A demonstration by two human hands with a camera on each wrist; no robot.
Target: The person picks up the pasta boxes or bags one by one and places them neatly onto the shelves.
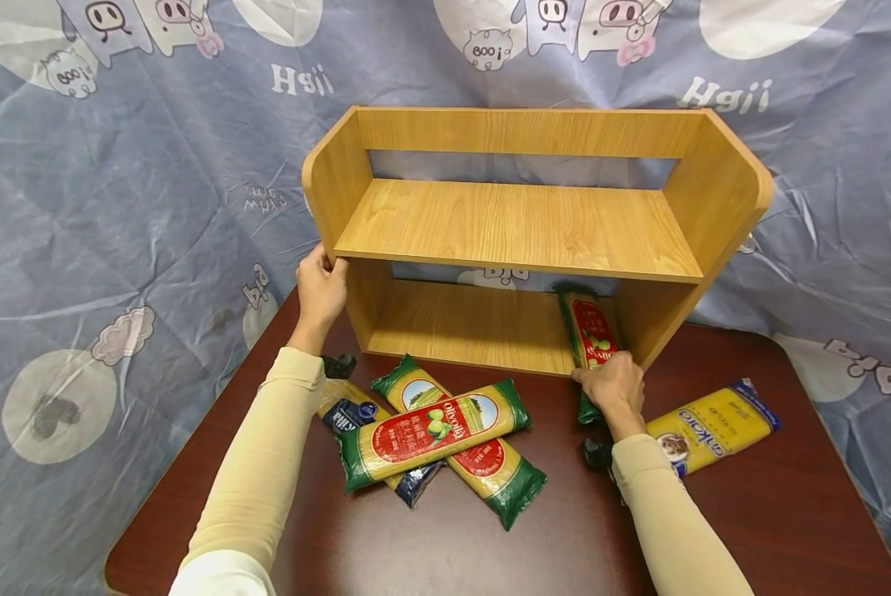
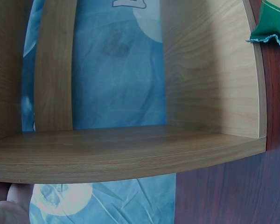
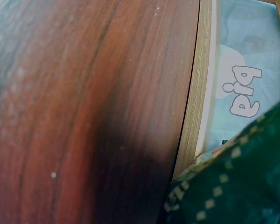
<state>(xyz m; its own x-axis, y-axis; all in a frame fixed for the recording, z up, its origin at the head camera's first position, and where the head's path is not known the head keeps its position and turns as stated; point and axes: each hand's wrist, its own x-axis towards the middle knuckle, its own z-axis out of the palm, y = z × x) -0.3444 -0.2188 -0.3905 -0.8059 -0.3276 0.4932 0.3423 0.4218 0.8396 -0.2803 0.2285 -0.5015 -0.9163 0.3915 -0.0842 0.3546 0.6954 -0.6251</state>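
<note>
Here, your left hand (image 1: 321, 291) grips the left side panel of the two-tier light wooden shelf (image 1: 520, 228), fingers curled round its front edge. Your right hand (image 1: 615, 386) holds the near end of a green-and-red pasta packet (image 1: 589, 331), lying partly on the lower tier's right side. More packets lie on the dark red table (image 1: 788, 497) near you.
</note>
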